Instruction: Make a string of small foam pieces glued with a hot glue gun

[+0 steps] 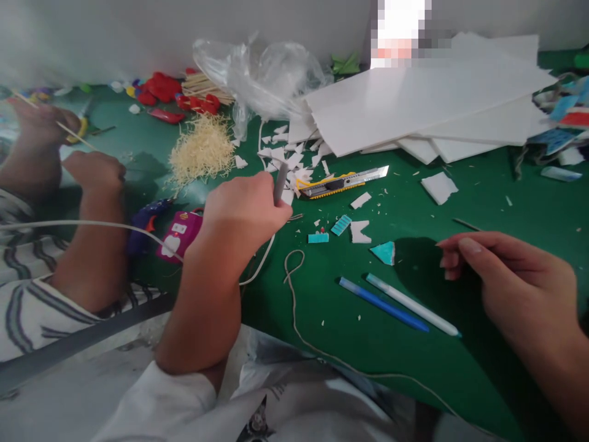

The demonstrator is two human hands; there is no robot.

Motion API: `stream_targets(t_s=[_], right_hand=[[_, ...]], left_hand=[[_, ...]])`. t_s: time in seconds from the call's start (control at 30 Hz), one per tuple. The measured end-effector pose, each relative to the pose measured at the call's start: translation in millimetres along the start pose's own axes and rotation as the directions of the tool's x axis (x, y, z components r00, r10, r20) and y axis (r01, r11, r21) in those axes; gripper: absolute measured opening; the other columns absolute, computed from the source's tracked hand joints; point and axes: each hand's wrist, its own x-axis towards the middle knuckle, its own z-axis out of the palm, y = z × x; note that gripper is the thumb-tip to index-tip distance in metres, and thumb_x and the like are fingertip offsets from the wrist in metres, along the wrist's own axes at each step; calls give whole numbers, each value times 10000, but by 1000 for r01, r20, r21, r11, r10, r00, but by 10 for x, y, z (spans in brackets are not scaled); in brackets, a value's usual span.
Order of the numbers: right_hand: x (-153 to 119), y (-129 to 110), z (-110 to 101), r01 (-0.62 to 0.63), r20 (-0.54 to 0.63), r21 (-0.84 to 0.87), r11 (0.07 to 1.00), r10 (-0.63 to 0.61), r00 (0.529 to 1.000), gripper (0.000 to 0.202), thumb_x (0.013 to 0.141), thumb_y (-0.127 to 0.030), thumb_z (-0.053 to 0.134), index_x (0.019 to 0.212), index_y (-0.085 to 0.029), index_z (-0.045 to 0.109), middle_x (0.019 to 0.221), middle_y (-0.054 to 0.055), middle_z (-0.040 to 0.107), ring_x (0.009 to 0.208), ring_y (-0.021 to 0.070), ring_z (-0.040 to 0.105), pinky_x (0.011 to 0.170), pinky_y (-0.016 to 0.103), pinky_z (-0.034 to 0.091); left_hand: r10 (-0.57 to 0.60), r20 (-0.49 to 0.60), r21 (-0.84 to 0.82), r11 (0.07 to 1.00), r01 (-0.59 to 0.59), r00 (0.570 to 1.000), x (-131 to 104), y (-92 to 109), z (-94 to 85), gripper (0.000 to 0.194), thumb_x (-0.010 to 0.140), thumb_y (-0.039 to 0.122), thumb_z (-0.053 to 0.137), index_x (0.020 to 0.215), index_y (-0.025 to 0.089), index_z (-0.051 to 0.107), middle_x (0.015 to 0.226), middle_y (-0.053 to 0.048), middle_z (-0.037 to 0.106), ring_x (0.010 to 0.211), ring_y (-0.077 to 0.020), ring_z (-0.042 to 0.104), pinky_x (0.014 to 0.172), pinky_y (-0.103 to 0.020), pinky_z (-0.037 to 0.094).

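My left hand (242, 209) is closed in a fist, with the end of a grey stick-like piece (280, 184) standing up out of it. Beside its fingers lie a yellow utility knife (343, 183), blade out, and a heap of white foam scraps (294, 169). Over the table at right, my right hand (524, 276) has thumb and fingers pressed together; whatever they may hold is hidden. A thin dark stick (465, 224) shows just behind its index finger. Left of this hand are a turquoise triangular piece (384, 252), a blue pen (384, 304) and a white-and-teal pen (414, 305).
White foam sheets (414, 104) are stacked at the back beside a clear plastic bag (276, 73). Pale shredded strands (202, 147), a pink box (180, 235) and a blue glue gun (147, 224) lie left. A string (294, 307) trails forward. A co-worker's hands (94, 166) hold a thin stick.
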Motion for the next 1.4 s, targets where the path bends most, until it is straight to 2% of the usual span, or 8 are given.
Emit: stream_targets(t_s=[0.1, 0.23, 0.33, 0.6, 0.83, 1.03, 1.23, 1.4], right_hand=[[-33, -29, -27, 47, -12, 102, 994, -46, 999, 192, 808, -452, 763, 775, -264, 785, 623, 4, 679, 501, 129, 587, 491, 281, 526], [-52, -12, -92, 175, 175, 262, 949, -225, 958, 281, 791, -484, 798, 1002, -299, 798, 685, 14, 713, 541, 156, 636, 486, 288, 541], [-76, 57, -131, 267, 314, 258, 928, -342, 886, 302, 804, -378, 800, 1103, -347, 783, 799, 12, 773, 535, 146, 663, 473, 258, 548], [-148, -44, -174, 70, 118, 272, 960, -105, 987, 85, 778, -316, 823, 846, -304, 772, 806, 4, 741, 473, 106, 588, 430, 248, 527], [-54, -44, -149, -121, 575, 444, 888, -178, 799, 182, 815, -420, 791, 977, -338, 790, 713, 6, 752, 498, 152, 675, 429, 230, 548], [-101, -96, -70, 9, 531, 335, 942, -197, 824, 174, 767, -248, 819, 918, -333, 817, 776, -2, 798, 572, 144, 728, 524, 184, 589], [-70, -187, -56, 210, 542, 398, 893, -414, 732, 495, 764, -55, 732, 1115, -400, 785, 884, -33, 817, 563, 147, 742, 550, 176, 607], [-87, -236, -59, 189, 561, 422, 887, -419, 714, 529, 767, -43, 723, 1150, -404, 773, 926, -36, 812, 562, 154, 743, 545, 182, 614]], left_hand=[[182, -359, -292, 910, -296, 915, -152, 164, 86, 107, 857, 248, 593, 928, 192, 652, 736, -12, 665, 659, -158, 606, 635, -273, 451], [624, -494, -390, 463, -796, 605, -361, 472, 273, 313, 1076, 325, 383, 1073, 195, 668, 848, -6, 696, 734, -103, 638, 620, -198, 455], [690, -561, -237, 396, -887, 458, -426, 631, 434, 416, 1112, 370, 301, 1065, 188, 673, 786, 8, 673, 670, -98, 608, 568, -228, 407], [648, -417, -535, 391, -748, 637, -336, 629, 532, 524, 1054, 562, 405, 748, 179, 589, 647, 34, 577, 566, -93, 519, 500, -246, 304], [777, -221, -633, 345, -693, 589, -415, 711, 531, 329, 1034, 466, 527, 895, 184, 624, 765, 20, 679, 690, -118, 623, 578, -232, 390], [785, -187, -567, 405, -717, 591, -486, 751, 547, 262, 1019, 390, 495, 945, 168, 611, 790, -13, 685, 676, -150, 633, 562, -272, 415], [777, -355, -442, 350, -826, 519, -485, 766, 660, 471, 1043, 512, 393, 771, 182, 590, 642, -7, 592, 577, -155, 576, 499, -284, 346], [745, -363, -512, 342, -788, 559, -529, 781, 671, 511, 1020, 554, 458, 671, 189, 535, 581, 19, 542, 533, -120, 533, 486, -263, 279]])
